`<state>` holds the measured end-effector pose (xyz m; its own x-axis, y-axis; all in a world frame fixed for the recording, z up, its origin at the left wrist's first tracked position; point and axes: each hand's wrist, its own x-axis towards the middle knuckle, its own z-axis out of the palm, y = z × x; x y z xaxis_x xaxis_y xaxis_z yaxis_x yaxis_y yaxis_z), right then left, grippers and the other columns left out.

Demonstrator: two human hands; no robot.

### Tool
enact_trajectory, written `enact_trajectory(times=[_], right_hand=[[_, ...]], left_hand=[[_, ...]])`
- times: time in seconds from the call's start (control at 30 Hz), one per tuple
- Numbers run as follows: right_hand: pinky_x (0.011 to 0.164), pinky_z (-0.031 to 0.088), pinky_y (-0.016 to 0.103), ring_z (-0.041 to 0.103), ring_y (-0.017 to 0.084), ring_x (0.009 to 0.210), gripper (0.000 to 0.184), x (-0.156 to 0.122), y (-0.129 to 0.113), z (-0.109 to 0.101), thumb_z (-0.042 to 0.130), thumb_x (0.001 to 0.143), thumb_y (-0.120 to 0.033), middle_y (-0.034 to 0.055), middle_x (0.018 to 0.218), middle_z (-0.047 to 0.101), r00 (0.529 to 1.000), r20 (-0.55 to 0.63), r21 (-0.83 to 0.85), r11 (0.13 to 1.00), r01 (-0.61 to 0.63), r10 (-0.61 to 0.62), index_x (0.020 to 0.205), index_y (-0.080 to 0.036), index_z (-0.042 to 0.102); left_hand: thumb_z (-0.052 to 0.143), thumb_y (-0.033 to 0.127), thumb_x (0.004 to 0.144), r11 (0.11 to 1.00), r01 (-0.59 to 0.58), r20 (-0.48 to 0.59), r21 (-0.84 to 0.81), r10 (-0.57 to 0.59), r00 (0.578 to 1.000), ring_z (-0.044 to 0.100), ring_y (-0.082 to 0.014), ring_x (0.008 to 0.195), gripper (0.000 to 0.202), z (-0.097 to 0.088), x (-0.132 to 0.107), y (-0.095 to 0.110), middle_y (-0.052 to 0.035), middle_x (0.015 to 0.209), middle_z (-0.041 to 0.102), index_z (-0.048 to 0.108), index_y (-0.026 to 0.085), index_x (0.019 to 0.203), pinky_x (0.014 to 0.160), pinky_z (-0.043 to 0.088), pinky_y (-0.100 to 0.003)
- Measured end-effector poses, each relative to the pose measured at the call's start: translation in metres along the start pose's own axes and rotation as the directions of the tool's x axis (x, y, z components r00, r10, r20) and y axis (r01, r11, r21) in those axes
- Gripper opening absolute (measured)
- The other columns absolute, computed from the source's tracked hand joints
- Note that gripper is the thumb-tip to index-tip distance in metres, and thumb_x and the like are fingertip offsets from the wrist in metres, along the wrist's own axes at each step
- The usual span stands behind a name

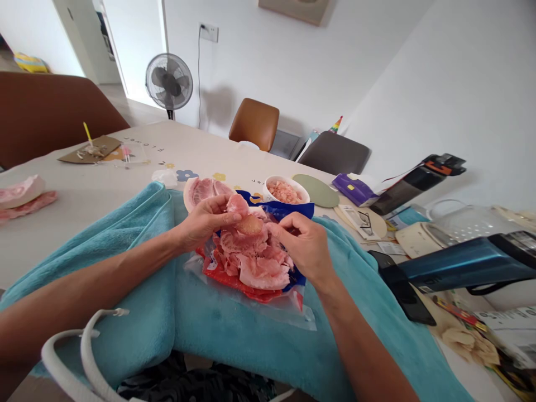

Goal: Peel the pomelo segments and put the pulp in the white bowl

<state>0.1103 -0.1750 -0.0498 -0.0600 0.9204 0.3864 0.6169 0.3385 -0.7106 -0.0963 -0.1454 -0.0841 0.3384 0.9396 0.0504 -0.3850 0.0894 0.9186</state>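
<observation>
My left hand (211, 219) grips a pink pomelo segment (248, 224) between thumb and fingers, above a heap of torn peel and membrane (262, 262). On the segment's right side my right hand (302, 241) is closed in a pinch; what its fingertips hold is hidden. The heap lies on a red, blue and clear plastic bag (254, 292) over a teal towel (218, 329). Behind my left hand sits a large piece of pomelo rind (201, 192). A white bowl (307, 196) full of pink pulp pieces (285, 191) stands just beyond the bag.
A green oval mat (316, 190), a purple packet (355, 190), glasses (365, 221), a dark phone (404, 298) and a blue bottle (464, 261) crowd the right. More rind (23, 192) lies at far left. Cardboard (90, 149) with small items is farther back, and a fan (170, 82) stands beyond the table.
</observation>
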Motion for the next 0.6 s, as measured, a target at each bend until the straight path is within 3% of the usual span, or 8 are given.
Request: enact_trajectory(times=[0.13, 0.23, 0.4, 0.6], right_hand=[[0.063, 0.044, 0.028, 0.058, 0.014, 0.067, 0.017, -0.009, 0.009, 0.000, 0.062, 0.081, -0.029, 0.0013, 0.076, 0.064, 0.990, 0.127, -0.049, 0.996, 0.069, -0.062, 0.068, -0.020, 0.066], [0.068, 0.045, 0.029, 0.061, 0.015, 0.074, 0.012, -0.014, 0.013, 0.001, 0.059, 0.083, -0.023, 0.0022, 0.084, 0.067, 0.986, 0.152, -0.053, 0.995, 0.085, -0.076, 0.080, -0.022, 0.071], [0.061, 0.041, 0.028, 0.055, 0.013, 0.064, 0.031, -0.015, 0.010, 0.001, 0.062, 0.084, -0.031, 0.0011, 0.069, 0.058, 0.987, 0.120, -0.087, 0.990, 0.113, -0.103, 0.056, -0.019, 0.056], [0.066, 0.045, 0.027, 0.060, 0.013, 0.072, 0.009, -0.011, 0.004, 0.004, 0.059, 0.084, -0.021, 0.0022, 0.084, 0.065, 0.984, 0.133, -0.040, 0.992, 0.121, -0.115, 0.082, -0.021, 0.068]], left_hand=[[0.078, 0.024, 0.069, 0.999, -0.028, 0.006, 0.035, 0.028, 1.000, 0.062, -0.0111, 0.068, 0.018, 0.000, 0.000, -0.003, 0.0005, 0.075, 0.068, 0.069, 0.016, 0.083, 0.064, 0.049, -0.020], [0.078, 0.025, 0.069, 0.997, -0.047, 0.004, 0.066, 0.047, 0.999, 0.061, -0.0106, 0.068, 0.020, -0.002, 0.001, -0.005, 0.0008, 0.075, 0.068, 0.068, 0.016, 0.083, 0.062, 0.048, -0.019], [0.080, 0.028, 0.068, 0.989, -0.085, 0.005, 0.119, 0.085, 0.996, 0.059, -0.0092, 0.065, 0.022, -0.003, 0.002, -0.007, 0.0008, 0.073, 0.067, 0.068, 0.015, 0.082, 0.058, 0.045, -0.017], [0.081, 0.026, 0.067, 0.993, -0.068, 0.001, 0.100, 0.069, 0.998, 0.059, -0.0094, 0.064, 0.021, 0.000, 0.002, -0.006, 0.0015, 0.072, 0.067, 0.068, 0.015, 0.080, 0.058, 0.046, -0.018]])
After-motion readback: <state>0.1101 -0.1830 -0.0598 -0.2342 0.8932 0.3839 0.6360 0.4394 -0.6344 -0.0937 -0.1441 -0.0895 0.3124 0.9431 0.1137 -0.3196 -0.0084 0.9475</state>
